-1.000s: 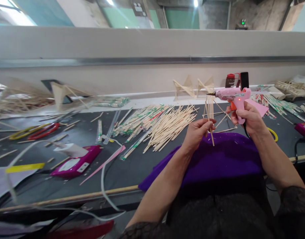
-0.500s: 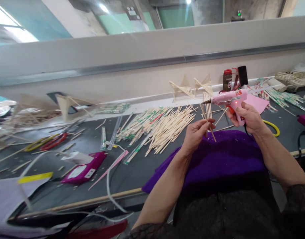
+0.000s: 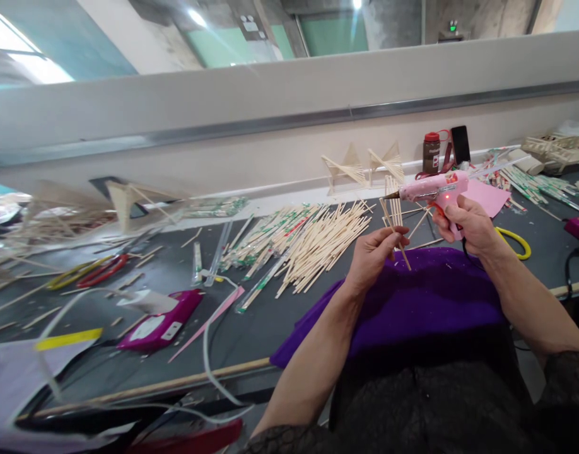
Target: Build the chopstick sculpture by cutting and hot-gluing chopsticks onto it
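Note:
Between thumb and fingers, my left hand [image 3: 375, 251] pinches a few thin wooden sticks [image 3: 394, 217] that cross one another and point up and away. My right hand [image 3: 469, 224] is wrapped round the handle of a pink hot glue gun [image 3: 434, 186], whose small light glows red. The gun's nozzle points left, right by the upper part of the sticks; whether it touches them I cannot tell. Below both hands a purple cloth [image 3: 426, 296] lies over the table edge and lap. To the left of my left hand is a pile of loose wooden sticks [image 3: 325, 246].
Two stick models [image 3: 349, 169] stand against the wall. A dark bottle [image 3: 431, 153] with a red lid and a phone [image 3: 460, 145] are behind the glue gun. Yellow-handled pliers [image 3: 516, 243] lie right. A magenta power strip [image 3: 161, 321] with a white cable sits left.
Both hands stay almost where they were. The glue gun has shifted very slightly, its nozzle still beside the sticks.

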Demonstrator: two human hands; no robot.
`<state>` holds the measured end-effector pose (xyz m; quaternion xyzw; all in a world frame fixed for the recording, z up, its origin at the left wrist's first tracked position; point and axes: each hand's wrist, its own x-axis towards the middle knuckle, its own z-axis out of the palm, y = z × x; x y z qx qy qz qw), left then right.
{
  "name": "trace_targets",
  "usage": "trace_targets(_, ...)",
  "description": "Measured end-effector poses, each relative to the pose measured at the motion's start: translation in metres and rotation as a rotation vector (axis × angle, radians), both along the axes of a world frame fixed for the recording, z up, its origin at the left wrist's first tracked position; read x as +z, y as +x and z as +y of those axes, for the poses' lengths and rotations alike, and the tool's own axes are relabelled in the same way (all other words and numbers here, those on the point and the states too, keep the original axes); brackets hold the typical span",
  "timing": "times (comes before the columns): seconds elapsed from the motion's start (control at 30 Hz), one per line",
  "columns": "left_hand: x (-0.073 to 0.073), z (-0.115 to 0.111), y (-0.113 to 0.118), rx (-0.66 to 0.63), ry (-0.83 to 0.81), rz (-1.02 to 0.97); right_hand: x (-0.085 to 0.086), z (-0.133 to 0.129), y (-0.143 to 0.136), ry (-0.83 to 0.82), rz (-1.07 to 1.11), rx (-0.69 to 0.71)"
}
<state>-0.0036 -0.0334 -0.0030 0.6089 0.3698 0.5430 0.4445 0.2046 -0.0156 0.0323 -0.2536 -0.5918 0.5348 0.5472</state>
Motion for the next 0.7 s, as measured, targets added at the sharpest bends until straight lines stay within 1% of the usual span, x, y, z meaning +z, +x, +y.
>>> trace_targets(0.43, -0.0003, 0.0004, -0.0003, -0.009, -0.008, 0.005, -0.0047, 0.0024, 0.0023, 0.014, -0.006, 0.024)
trace_targets(0.7, -0.0008, 0.0004, -0.0005, -0.009, 0.0, 0.007, -0.0062, 0.0039, 0.0029, 0.034, -0.033, 0.007)
